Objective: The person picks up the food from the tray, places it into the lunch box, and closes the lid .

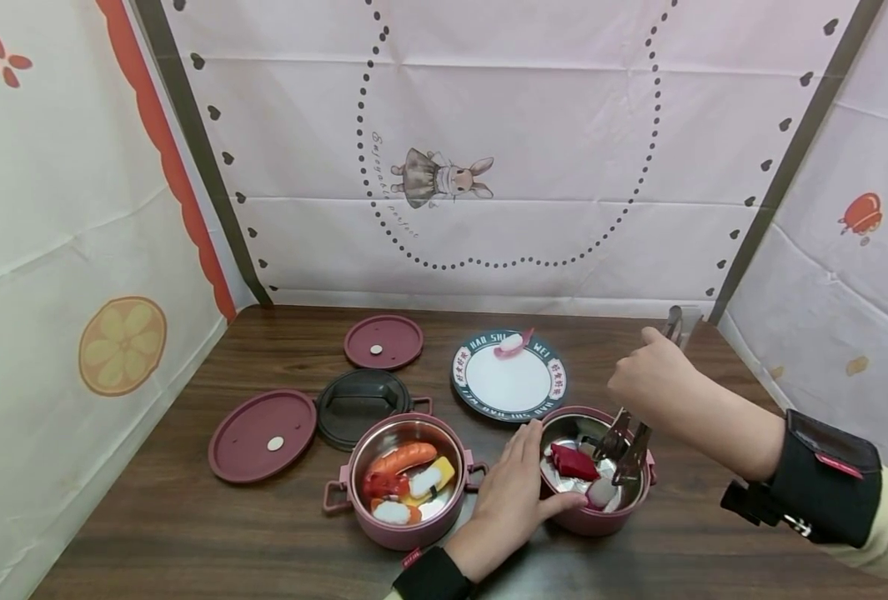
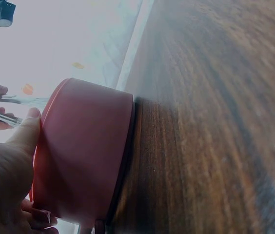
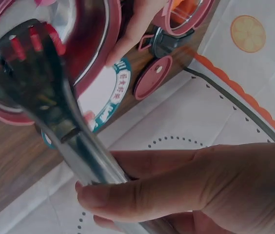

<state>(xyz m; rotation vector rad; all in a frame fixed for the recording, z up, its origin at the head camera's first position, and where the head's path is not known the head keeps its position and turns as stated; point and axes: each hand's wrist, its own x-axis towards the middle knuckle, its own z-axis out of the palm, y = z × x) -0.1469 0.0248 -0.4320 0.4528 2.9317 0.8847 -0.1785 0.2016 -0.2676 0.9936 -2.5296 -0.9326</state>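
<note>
Head view: right hand [image 1: 649, 375] gripping metal tongs [image 1: 627, 446], tips down inside the right pink pot [image 1: 601, 512], just beside a red toy food piece [image 1: 573, 462]. Left hand [image 1: 514, 492] curled round that pot's near-left rim, thumb along the front wall. Just left, touching distance, a second pink pot [image 1: 402, 533] full of toy sushi and a sausage. Behind the pots, a white plate [image 1: 509, 387] with a blue rim carrying one pink piece; a black lid [image 1: 361, 400] and two maroon lids [image 1: 262, 433] lying flat on the wooden table [image 1: 151, 517].

Left wrist view: pink pot wall [image 2: 86, 146] filling the middle, thumb [image 2: 25, 131] pressed on its rim, tongs' arms at far left.

Right wrist view: fingers [image 3: 142, 190] wrapped round the tongs' handle [image 3: 79, 146], tongs' head blocking most of the pot; plate rim and a maroon lid beyond.
</note>
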